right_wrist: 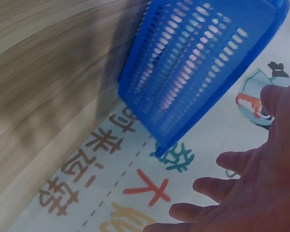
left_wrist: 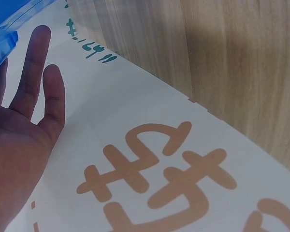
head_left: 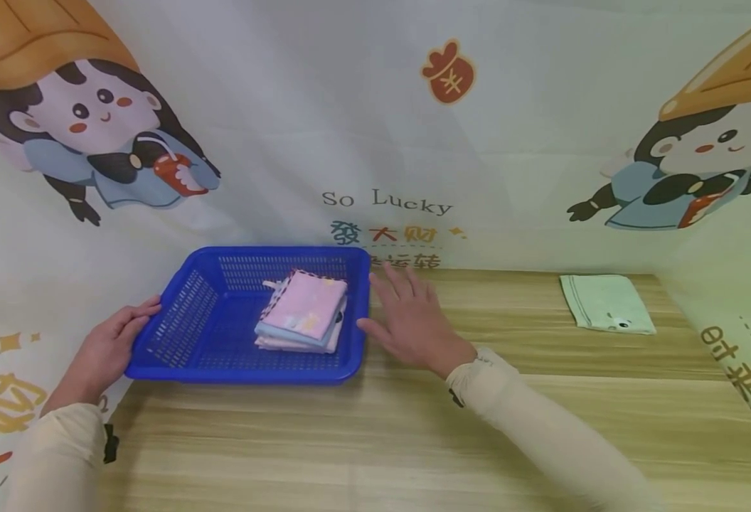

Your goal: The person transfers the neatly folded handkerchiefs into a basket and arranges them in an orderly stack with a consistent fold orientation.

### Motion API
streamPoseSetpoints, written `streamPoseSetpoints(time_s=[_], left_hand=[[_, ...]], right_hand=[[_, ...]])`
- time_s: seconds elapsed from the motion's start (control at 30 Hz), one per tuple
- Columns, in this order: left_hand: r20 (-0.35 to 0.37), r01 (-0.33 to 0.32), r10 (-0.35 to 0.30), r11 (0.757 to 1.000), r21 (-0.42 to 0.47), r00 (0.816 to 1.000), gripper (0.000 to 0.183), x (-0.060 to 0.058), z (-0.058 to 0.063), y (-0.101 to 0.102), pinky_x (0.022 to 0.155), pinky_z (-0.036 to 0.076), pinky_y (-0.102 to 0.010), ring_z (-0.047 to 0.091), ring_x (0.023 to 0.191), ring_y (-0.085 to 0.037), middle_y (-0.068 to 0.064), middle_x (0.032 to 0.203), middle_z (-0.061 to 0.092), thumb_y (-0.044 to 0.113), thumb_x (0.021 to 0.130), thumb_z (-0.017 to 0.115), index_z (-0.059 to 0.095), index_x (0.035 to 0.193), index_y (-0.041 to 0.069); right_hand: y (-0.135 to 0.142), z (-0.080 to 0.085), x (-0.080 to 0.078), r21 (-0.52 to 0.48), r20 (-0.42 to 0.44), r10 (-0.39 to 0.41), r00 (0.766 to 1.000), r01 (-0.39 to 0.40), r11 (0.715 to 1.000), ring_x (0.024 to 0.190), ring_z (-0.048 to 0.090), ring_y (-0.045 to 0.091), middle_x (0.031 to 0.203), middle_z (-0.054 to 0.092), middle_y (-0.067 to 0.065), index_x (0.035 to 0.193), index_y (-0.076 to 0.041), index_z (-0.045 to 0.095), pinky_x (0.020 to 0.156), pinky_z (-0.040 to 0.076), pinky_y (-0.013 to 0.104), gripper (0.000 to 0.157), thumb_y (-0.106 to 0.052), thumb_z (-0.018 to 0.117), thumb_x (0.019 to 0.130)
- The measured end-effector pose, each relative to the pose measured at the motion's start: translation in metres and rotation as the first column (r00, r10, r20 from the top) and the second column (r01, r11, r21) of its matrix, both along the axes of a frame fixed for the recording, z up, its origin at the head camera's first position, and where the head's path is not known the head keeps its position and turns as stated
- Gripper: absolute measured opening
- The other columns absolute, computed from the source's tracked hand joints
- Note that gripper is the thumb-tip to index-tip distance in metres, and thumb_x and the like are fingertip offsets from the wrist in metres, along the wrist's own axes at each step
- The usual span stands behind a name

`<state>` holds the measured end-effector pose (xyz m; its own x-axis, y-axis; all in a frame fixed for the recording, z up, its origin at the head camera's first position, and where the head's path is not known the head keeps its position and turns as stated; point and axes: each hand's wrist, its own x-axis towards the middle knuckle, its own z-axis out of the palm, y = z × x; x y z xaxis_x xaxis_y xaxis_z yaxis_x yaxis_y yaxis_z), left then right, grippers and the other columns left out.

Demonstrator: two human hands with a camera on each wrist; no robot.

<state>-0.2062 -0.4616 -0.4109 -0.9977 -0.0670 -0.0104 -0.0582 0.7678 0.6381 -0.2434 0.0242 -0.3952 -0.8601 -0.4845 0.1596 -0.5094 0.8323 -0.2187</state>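
A blue plastic basket [head_left: 241, 373] with slotted walls sits at the left of the wooden table, against the backdrop. Inside lies a small pile of folded cloths, a pink one [head_left: 305, 302] on top of blue and pale ones. My left hand [head_left: 107, 348] is at the basket's left rim; in the left wrist view its lower fingers [left_wrist: 36, 67] are straight, below the blue edge. Beside the right rim, my right hand [head_left: 410, 320] has its fingers spread, thumb tip close to the rim. The right wrist view shows that hand [right_wrist: 251, 188] apart from the basket's slotted wall.
A folded light green cloth [head_left: 609, 304] with a small animal face lies at the back right of the table [head_left: 478, 441]. A printed white backdrop [head_left: 510, 142] rises behind and along both sides.
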Motion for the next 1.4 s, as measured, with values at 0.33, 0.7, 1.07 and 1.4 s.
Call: streamPoseSetpoints(time_s=[0.33,0.7,1.07,1.4], left_hand=[[0.017,-0.001,0.001,1.0,0.005,1.0,0.062,-0.001,-0.001,-0.001,0.114,0.019,-0.08,0.017,0.151,-0.058,-0.018,0.168,0.021,0.048,0.111,0.02,0.036,0.157,0.009],[0.04,0.002,-0.003,1.0,0.013,0.999,0.063,-0.002,0.001,-0.001,0.114,0.018,-0.081,0.014,0.152,-0.057,-0.016,0.169,0.018,0.049,0.111,0.019,0.033,0.159,0.011],[0.045,-0.006,0.005,1.0,0.014,0.999,0.066,-0.001,-0.002,-0.003,0.113,0.019,-0.081,0.016,0.152,-0.058,-0.014,0.169,0.019,0.053,0.11,0.019,0.034,0.158,0.011],[0.038,-0.006,0.005,1.0,0.017,0.999,0.066,-0.001,-0.003,-0.002,0.113,0.018,-0.081,0.015,0.152,-0.057,-0.014,0.169,0.018,0.053,0.11,0.019,0.035,0.158,0.01]], right_hand=[[0.027,0.004,-0.008,0.031,-0.004,-0.047,0.999,0.047,0.998,0.158,0.011,0.047,0.173,0.009,0.014,0.165,-0.02,0.015,0.123,0.021,0.071,0.077,-0.065,0.032,0.104],[0.053,-0.003,-0.012,0.041,-0.009,-0.083,0.996,0.084,0.996,0.156,0.017,0.051,0.172,0.015,0.017,0.164,-0.017,0.02,0.121,0.021,0.074,0.076,-0.063,0.035,0.105],[0.08,-0.012,-0.015,0.076,-0.06,-0.129,0.99,0.133,0.988,0.152,0.024,0.053,0.168,0.025,0.022,0.161,-0.015,0.026,0.12,0.024,0.074,0.076,-0.062,0.038,0.104],[0.105,-0.015,-0.017,0.082,0.0,-0.187,0.982,0.187,0.979,0.153,0.022,0.053,0.168,0.023,0.024,0.162,-0.015,0.024,0.12,0.02,0.077,0.075,-0.061,0.038,0.104]])
